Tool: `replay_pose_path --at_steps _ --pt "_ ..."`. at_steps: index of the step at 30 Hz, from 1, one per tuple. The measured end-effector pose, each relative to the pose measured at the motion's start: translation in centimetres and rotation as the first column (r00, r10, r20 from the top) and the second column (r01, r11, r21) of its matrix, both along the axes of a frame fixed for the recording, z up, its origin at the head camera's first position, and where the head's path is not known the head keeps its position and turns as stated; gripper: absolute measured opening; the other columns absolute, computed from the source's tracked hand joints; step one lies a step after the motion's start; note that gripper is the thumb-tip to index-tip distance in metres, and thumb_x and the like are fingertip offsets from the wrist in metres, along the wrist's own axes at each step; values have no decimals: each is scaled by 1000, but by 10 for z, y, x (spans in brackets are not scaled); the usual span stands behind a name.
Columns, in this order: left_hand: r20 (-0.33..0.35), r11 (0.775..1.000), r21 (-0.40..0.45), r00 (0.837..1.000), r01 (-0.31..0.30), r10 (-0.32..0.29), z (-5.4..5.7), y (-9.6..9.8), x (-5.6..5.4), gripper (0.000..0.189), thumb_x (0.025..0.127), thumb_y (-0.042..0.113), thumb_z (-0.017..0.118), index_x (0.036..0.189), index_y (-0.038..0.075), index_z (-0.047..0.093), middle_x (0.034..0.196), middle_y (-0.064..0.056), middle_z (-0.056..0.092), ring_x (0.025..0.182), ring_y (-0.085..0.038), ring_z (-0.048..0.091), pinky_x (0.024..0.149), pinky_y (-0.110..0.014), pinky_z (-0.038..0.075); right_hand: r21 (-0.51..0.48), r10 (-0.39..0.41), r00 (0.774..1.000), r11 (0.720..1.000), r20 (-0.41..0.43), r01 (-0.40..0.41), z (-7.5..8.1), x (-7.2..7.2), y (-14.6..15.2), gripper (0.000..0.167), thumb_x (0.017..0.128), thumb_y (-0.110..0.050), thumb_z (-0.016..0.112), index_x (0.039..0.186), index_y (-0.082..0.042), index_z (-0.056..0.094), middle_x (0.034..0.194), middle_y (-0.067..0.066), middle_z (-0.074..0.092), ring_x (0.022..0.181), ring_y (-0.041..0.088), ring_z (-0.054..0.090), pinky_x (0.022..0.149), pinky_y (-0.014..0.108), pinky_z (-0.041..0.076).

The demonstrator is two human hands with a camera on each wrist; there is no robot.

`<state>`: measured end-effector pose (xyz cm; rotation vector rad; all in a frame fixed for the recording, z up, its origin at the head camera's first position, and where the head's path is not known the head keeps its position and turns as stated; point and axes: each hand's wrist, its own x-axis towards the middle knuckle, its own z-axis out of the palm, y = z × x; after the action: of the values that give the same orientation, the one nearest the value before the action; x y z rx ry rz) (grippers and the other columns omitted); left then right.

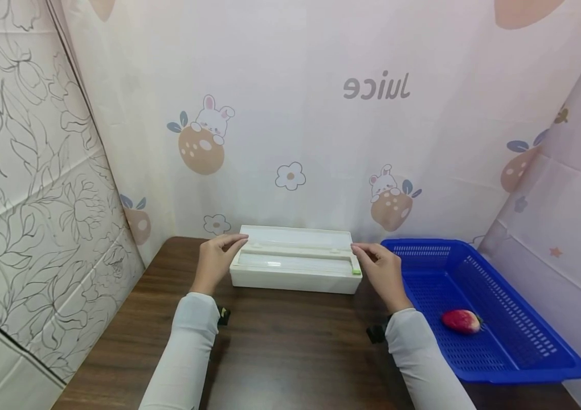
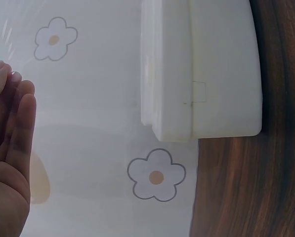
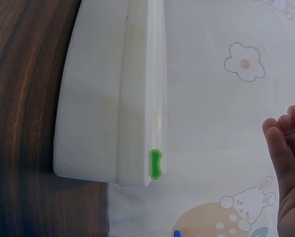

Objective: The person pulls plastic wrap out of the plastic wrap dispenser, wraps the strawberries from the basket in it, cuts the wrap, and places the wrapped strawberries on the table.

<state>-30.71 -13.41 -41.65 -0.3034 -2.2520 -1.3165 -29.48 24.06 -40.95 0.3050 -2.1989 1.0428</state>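
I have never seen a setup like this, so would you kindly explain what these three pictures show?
There is no robot here: a person works with bare hands. The wide picture comes from a camera worn on the head, looking forward and down; the other two come from cameras on the left and right wrists. On the brown table sit a long white box and, to its right, a blue basket holding a red strawberry. The left hand and right hand are raised near the box's two ends, seemingly pinching a thin clear film.
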Motion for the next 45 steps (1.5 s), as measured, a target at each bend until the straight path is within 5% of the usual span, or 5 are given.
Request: replay_pose_path --at_steps 28,45 --pt "-99 999 -39 995 -6 2 18 -2 4 17 93 24 74 107 15 80 102 -2 75 88 -14 70 77 -34 57 -16 -1 1000 1000 -20 1 16 9 1 16 92 -22 75 104 -12 80 98 0 75 79 9 64 64 13 46" --pt "-150 1000 -17 989 -3 1 25 -3 11 18 92 22 75 107 15 80 102 1 75 91 -13 70 78 -35 58 -26 -14 999 1000 -48 13 25 18 -1 15 92 -20 76 104 -11 80 98 -1 75 79 9 64 64 11 47"
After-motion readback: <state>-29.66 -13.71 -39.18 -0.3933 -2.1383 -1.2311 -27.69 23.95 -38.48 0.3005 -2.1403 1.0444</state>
